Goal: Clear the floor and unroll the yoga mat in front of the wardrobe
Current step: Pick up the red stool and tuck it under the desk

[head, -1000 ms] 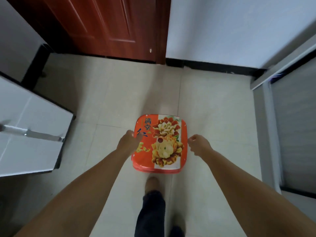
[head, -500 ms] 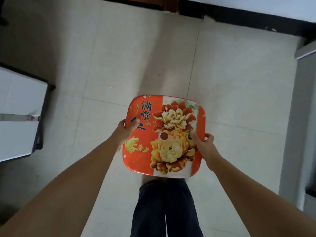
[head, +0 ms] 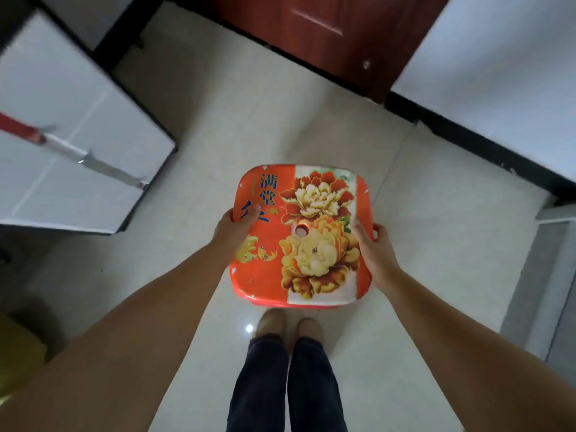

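Hands: left hand (head: 234, 227) and right hand (head: 372, 249) grip opposite edges of red square plastic stool with peony print (head: 300, 235), carried above pale tiled floor (head: 436, 244) | Progress: clearing underway | Left: stool put aside; yoga mat unseen, unrolling pending.

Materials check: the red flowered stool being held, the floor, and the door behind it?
Stool: probably moulded plastic, glossy red with a printed flower panel; rounded corners, a moulded hole, white scuffs at the edges.
Floor: glazed ceramic tile by the look; pale, with grout lines and a light reflection.
Door: reddish-brown wood or wood-look laminate with a satin sheen; which one cannot be told.
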Motion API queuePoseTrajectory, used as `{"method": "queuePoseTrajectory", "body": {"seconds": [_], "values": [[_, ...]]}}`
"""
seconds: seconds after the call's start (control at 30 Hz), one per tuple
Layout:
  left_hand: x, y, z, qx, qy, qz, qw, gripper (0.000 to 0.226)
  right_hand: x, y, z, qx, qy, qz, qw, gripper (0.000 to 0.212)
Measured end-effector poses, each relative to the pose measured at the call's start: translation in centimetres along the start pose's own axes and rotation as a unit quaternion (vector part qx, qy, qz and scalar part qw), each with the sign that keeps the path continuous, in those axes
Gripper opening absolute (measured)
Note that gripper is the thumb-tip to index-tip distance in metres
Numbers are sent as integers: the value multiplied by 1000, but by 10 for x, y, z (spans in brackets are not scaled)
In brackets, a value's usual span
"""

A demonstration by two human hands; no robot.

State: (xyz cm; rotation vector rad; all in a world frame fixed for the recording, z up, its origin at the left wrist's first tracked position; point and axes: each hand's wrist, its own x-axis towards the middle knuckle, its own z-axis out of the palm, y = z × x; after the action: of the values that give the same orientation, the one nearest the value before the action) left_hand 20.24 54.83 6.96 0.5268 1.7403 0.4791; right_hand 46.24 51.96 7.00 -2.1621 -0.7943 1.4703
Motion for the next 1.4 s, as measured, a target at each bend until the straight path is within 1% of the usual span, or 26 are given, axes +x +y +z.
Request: {"method": "queuePoseTrajectory", "body": {"seconds": [0.13,0.27,0.37,0.47,0.57,0.7,0.73,0.8,0.87,0.97,1.1,1.23,1.3,1.4], "values": [[-48,13,-55,-71,98,-3,993,64,-33,-61,22,-71,-27,-73,994,63],[-91,5,-105,-150,138,-4,979,65,-66,-97,55,-125,-52,-130,982,61],[-128,-23,-151,-217,176,-17,960,61,-101,-110,94,-164,-89,-161,969,64],[-159,-66,-201,-266,211,-39,940,57,-141,-113,143,-203,-136,-182,952,66],[-181,-117,-249,-300,243,-65,920,54,-178,-106,201,-238,-177,-194,935,63],[-200,-189,-311,-349,279,-103,889,45,-226,-85,276,-263,-234,-177,919,63],[-208,-215,-337,-368,288,-111,877,46,-244,-75,307,-274,-247,-174,913,64],[-212,-234,-349,-382,284,-125,871,49,-257,-68,322,-270,-258,-164,913,65],[-220,-265,-384,-406,295,-131,855,50,-279,-55,362,-279,-274,-157,907,64],[-216,-294,-426,-434,295,-146,839,49,-299,-45,408,-282,-289,-150,903,65],[-189,-313,-462,-464,286,-140,826,58,-292,-44,461,-281,-294,-154,901,64],[-146,-319,-489,-492,281,-121,815,60,-265,-51,519,-276,-294,-172,899,59],[-120,-321,-504,-507,290,-111,804,61,-246,-58,553,-273,-299,-186,895,55],[-77,-323,-524,-508,313,-100,796,58,-217,-70,599,-286,-289,-208,890,52]]}}
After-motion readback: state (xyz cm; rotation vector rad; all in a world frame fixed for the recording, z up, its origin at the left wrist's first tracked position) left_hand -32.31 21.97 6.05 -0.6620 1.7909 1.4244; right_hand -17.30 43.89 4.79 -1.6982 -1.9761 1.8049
